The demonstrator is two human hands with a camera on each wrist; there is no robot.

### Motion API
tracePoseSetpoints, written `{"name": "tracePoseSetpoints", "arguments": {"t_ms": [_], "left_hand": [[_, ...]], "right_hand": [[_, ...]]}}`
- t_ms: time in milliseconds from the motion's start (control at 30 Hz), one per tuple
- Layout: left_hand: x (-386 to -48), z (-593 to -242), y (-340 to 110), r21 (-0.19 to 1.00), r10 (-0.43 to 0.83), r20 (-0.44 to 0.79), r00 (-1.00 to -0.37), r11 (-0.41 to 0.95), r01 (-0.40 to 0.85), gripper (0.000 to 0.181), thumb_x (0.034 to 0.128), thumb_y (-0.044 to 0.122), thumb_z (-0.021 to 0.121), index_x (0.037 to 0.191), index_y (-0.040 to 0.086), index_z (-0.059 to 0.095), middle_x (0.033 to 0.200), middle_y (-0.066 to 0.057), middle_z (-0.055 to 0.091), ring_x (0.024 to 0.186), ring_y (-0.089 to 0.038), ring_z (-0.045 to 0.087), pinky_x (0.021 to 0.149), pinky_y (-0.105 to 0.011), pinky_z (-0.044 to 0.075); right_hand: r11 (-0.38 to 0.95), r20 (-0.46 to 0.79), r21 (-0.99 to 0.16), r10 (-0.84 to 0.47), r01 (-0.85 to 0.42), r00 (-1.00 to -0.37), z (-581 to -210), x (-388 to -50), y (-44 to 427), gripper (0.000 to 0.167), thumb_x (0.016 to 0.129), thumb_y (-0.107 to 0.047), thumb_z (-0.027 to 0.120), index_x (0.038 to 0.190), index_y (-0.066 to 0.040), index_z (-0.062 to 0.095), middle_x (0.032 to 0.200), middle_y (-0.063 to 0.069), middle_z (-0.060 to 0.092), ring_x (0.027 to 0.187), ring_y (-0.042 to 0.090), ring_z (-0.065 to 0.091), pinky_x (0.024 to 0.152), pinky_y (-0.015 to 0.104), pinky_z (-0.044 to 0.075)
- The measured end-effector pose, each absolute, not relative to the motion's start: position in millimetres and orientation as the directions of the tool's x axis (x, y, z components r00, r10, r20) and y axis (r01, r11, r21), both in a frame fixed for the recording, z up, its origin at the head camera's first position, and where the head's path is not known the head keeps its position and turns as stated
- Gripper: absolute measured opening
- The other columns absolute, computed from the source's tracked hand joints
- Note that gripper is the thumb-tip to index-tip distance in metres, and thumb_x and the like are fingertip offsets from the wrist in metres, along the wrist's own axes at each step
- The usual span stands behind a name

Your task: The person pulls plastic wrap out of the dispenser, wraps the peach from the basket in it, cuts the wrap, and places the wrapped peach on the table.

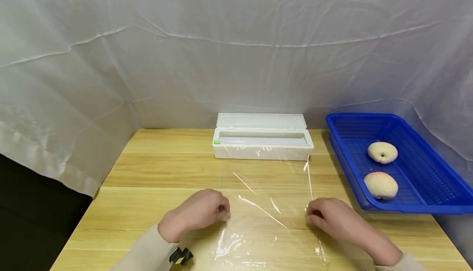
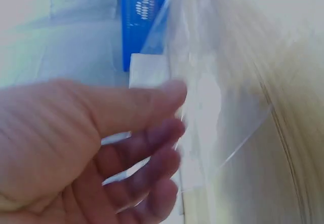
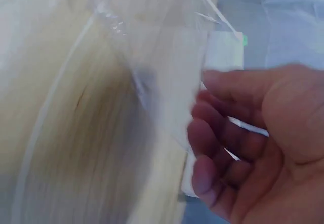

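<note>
Left hand (image 1: 199,211) and right hand (image 1: 334,219) pinch cling film (image 1: 260,209) by opposite edges, the best hold, I'd guess, for something light and clingy

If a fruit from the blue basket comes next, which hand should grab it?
Probably the right hand: it's on the basket's side, closer to the nearer fruit. The left hand is across the clear film. Both hold its edges.
</note>
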State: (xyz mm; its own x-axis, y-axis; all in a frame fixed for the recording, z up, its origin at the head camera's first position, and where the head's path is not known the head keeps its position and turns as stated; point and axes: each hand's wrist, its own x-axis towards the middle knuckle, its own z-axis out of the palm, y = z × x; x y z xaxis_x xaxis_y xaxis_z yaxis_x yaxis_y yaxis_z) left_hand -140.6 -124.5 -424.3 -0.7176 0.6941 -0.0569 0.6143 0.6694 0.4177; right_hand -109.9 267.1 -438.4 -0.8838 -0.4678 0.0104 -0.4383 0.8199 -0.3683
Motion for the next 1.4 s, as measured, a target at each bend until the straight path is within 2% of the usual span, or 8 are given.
{"name": "tracePoseSetpoints", "arguments": {"t_ms": [67, 233, 400, 600, 900, 1033, 1167, 1400], "left_hand": [[-146.9, -429.6, -120.0, 0.329, 0.675, 0.004, -0.737, 0.695, 0.639, 0.026, 0.0853, 0.022, 0.088, 0.108, 0.013, 0.079, 0.105, 0.004, 0.076, 0.094, -0.012, 0.064, 0.089, -0.032, 0.055], [-154.7, -442.9, -112.3, 0.221, 0.651, -0.023, -0.759, 0.744, 0.631, 0.080, 0.0750, 0.043, 0.094, 0.139, 0.006, 0.065, 0.146, -0.011, 0.063, 0.128, -0.032, 0.056, 0.109, -0.048, 0.050], [-157.3, -448.9, -109.3, 0.202, 0.634, -0.096, -0.767, 0.767, 0.609, 0.097, 0.0721, 0.053, 0.093, 0.148, 0.003, 0.057, 0.154, -0.011, 0.056, 0.135, -0.034, 0.053, 0.111, -0.052, 0.050], [-162.0, -447.2, -110.8, 0.278, 0.610, -0.147, -0.779, 0.781, 0.559, 0.098, 0.0734, 0.055, 0.091, 0.150, 0.005, 0.055, 0.158, -0.012, 0.053, 0.141, -0.035, 0.051, 0.117, -0.052, 0.046], [-183.4, -441.7, -112.6, 0.355, 0.588, -0.028, -0.808, 0.762, 0.542, 0.053, 0.0871, 0.028, 0.087, 0.131, 0.004, 0.070, 0.133, -0.012, 0.071, 0.124, -0.034, 0.064, 0.112, -0.047, 0.050], [-196.1, -445.8, -109.0, 0.349, 0.564, 0.006, -0.826, 0.773, 0.530, 0.060, 0.0863, 0.030, 0.088, 0.135, 0.003, 0.068, 0.139, -0.015, 0.067, 0.125, -0.035, 0.061, 0.111, -0.047, 0.050], [-206.0, -450.4, -105.5, 0.331, 0.551, -0.027, -0.834, 0.792, 0.513, 0.071, 0.0845, 0.037, 0.089, 0.141, 0.002, 0.063, 0.146, -0.017, 0.062, 0.131, -0.036, 0.058, 0.115, -0.047, 0.048], [-211.9, -453.1, -102.2, 0.316, 0.522, -0.091, -0.848, 0.823, 0.473, 0.081, 0.0828, 0.044, 0.090, 0.145, 0.000, 0.060, 0.151, -0.019, 0.057, 0.133, -0.038, 0.054, 0.115, -0.046, 0.046]], "right_hand": [[0.857, 0.033, -0.327, -0.410, -0.398, -0.911, -442.3, -116.3, 262.7, 0.010, 0.093, -0.027, 0.081, 0.098, -0.025, 0.073, 0.083, -0.020, 0.061, 0.074, -0.002, 0.053, 0.065, 0.028, 0.050], [0.880, 0.059, -0.268, -0.392, -0.393, -0.918, -452.9, -130.9, 259.0, 0.042, 0.091, -0.030, 0.083, 0.126, -0.010, 0.071, 0.092, -0.010, 0.060, 0.079, 0.005, 0.053, 0.070, 0.034, 0.052], [0.884, 0.017, -0.258, -0.399, -0.389, -0.917, -459.3, -138.5, 263.8, 0.054, 0.090, -0.034, 0.084, 0.132, -0.004, 0.068, 0.102, 0.000, 0.062, 0.083, 0.010, 0.056, 0.072, 0.037, 0.053], [0.892, -0.038, -0.279, -0.380, -0.356, -0.924, -458.6, -144.4, 266.7, 0.059, 0.089, -0.039, 0.084, 0.133, -0.002, 0.068, 0.112, 0.005, 0.066, 0.095, 0.018, 0.065, 0.082, 0.044, 0.057], [0.894, -0.008, -0.309, -0.344, -0.325, -0.939, -455.1, -160.3, 262.1, 0.026, 0.093, -0.033, 0.081, 0.102, -0.013, 0.066, 0.085, -0.002, 0.053, 0.074, 0.014, 0.048, 0.065, 0.034, 0.041], [0.895, 0.009, -0.327, -0.318, -0.303, -0.948, -458.2, -170.7, 258.7, 0.031, 0.094, -0.032, 0.080, 0.111, -0.010, 0.068, 0.090, -0.002, 0.056, 0.080, 0.015, 0.050, 0.070, 0.037, 0.044], [0.897, 0.013, -0.337, -0.300, -0.287, -0.954, -462.7, -181.8, 255.3, 0.028, 0.096, -0.033, 0.078, 0.105, -0.010, 0.065, 0.089, 0.000, 0.052, 0.080, 0.017, 0.049, 0.070, 0.038, 0.041], [0.908, -0.009, -0.338, -0.267, -0.248, -0.964, -468.5, -189.6, 257.5, 0.051, 0.096, -0.033, 0.077, 0.133, 0.000, 0.066, 0.105, 0.005, 0.063, 0.087, 0.019, 0.057, 0.080, 0.045, 0.054]]}}
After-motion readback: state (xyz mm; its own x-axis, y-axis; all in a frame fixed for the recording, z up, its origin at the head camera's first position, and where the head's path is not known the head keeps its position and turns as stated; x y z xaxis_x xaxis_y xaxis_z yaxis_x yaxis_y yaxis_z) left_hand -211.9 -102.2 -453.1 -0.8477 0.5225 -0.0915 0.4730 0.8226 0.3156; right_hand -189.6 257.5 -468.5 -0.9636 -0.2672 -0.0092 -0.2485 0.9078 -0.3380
